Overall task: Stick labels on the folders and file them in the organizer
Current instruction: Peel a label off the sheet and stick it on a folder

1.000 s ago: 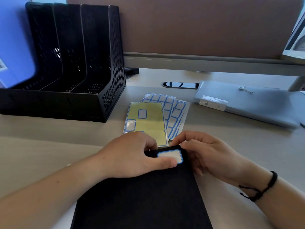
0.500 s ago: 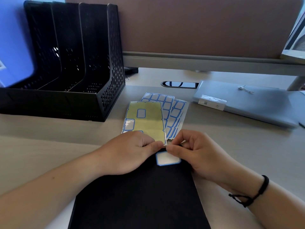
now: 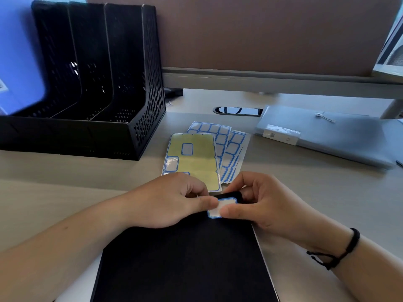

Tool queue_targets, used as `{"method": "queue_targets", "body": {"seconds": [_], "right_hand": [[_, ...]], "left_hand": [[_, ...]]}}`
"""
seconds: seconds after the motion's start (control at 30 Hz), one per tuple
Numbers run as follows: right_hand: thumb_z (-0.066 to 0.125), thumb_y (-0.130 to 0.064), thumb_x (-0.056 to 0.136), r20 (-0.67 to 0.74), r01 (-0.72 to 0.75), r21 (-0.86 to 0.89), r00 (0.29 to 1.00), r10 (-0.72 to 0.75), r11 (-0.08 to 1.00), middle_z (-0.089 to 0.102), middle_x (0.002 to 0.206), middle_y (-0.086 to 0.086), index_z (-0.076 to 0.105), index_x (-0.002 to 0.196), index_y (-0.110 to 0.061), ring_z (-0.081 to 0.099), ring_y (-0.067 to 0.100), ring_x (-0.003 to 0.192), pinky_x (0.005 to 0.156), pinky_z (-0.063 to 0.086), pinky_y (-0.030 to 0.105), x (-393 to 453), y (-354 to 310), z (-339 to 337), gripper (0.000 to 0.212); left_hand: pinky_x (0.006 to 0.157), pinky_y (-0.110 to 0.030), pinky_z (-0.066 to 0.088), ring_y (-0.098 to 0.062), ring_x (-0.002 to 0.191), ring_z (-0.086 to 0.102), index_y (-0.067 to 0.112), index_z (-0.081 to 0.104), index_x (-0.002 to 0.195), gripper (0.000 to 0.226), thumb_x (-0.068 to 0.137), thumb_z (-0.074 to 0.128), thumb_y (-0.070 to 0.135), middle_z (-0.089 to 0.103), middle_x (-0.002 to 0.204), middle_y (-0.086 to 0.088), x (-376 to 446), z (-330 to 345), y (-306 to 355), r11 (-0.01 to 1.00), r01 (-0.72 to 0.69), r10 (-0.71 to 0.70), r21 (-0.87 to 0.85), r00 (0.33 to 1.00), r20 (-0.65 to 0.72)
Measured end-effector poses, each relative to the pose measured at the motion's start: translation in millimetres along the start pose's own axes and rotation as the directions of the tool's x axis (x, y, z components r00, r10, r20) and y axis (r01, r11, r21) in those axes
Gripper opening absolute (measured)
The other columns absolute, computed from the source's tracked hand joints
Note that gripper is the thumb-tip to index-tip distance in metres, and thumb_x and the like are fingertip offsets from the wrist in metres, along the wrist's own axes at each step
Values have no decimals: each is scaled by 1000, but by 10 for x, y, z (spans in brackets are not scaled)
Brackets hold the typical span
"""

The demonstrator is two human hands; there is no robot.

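A black folder (image 3: 185, 262) lies flat on the desk in front of me. A white label with a blue border (image 3: 227, 202) sits on its far right corner. My left hand (image 3: 165, 201) and my right hand (image 3: 266, 203) meet there, both thumbs lying on the label and the fingers curled at the folder's far edge. The thumbs hide much of the label. Beyond the hands lies a mostly peeled yellow label sheet (image 3: 196, 164) over fuller label sheets (image 3: 232, 144). The black mesh organizer (image 3: 139, 118) stands at the back left.
A blue folder (image 3: 17, 62) stands in the organizer's leftmost slot; the other slots hold nothing. A grey string-tie folder (image 3: 327, 138) lies at the right. A cable grommet (image 3: 238, 111) and a brown partition (image 3: 261, 33) are behind.
One second ago only my left thumb pressed the label. Then both hands' fingertips met at its far edge. Now both thumbs lie across it.
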State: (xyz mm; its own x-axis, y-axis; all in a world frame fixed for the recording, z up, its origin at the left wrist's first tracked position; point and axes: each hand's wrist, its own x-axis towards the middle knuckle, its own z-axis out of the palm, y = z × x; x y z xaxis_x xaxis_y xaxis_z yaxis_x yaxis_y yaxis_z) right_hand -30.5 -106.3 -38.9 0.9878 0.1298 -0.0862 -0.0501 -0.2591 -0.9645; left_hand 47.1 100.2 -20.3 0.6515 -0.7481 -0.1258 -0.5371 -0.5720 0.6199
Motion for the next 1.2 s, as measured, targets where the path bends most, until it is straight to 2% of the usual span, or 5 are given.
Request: {"method": "queue_targets", "body": {"seconds": [0.17, 0.53, 0.77, 0.93, 1.2], "right_hand": [[74, -39, 80, -69, -19, 63, 997, 23, 998, 51, 81, 44, 68, 80, -21, 42, 30, 66, 54, 26, 40, 33, 14, 37, 19], [86, -40, 65, -177, -2, -91, 984, -14, 996, 72, 66, 9, 66, 79, -19, 60, 27, 55, 59, 48, 39, 36, -4, 113, 33], [65, -61, 81, -203, -17, -110, 979, -5, 994, 68, 78, 25, 69, 81, -16, 54, 22, 63, 63, 50, 53, 54, -11, 113, 45], [50, -70, 72, -178, -14, 66, 984, 26, 998, 60, 57, -1, 75, 71, -21, 50, 5, 48, 45, 36, 14, 29, -61, 77, 54], [84, -47, 57, -78, 23, -53, 997, -27, 998, 74, 82, 22, 64, 81, -27, 64, 28, 69, 75, 53, 60, 29, 21, 48, 37]], "left_hand": [[57, -29, 32, -9, 54, 33, 14, 38, 65, 49, 100, 48, 45, 35, 62, 3, 18, 15, -8, 1000, 26, -26, -1, 998, -54], [63, -17, 38, 5, 59, 52, 23, 68, 88, 58, 92, 29, 65, 58, 61, 21, -14, 21, 54, 987, 100, -113, -123, 988, -107], [50, -21, 29, -5, 45, 33, 14, 48, 66, 63, 79, 43, 75, 35, 50, 10, -11, 7, 77, 999, 40, -40, 5, 998, -54], [56, -28, 37, -3, 50, 42, 19, 61, 71, 67, 65, 58, 86, 48, 55, 11, -1, 72, 26, 988, 78, -63, 136, 992, -112], [58, -32, 38, -10, 54, 40, 6, 42, 70, 64, 94, 37, 65, 41, 61, -5, 37, 86, -4, 986, 42, -12, 159, 983, -185]]}}
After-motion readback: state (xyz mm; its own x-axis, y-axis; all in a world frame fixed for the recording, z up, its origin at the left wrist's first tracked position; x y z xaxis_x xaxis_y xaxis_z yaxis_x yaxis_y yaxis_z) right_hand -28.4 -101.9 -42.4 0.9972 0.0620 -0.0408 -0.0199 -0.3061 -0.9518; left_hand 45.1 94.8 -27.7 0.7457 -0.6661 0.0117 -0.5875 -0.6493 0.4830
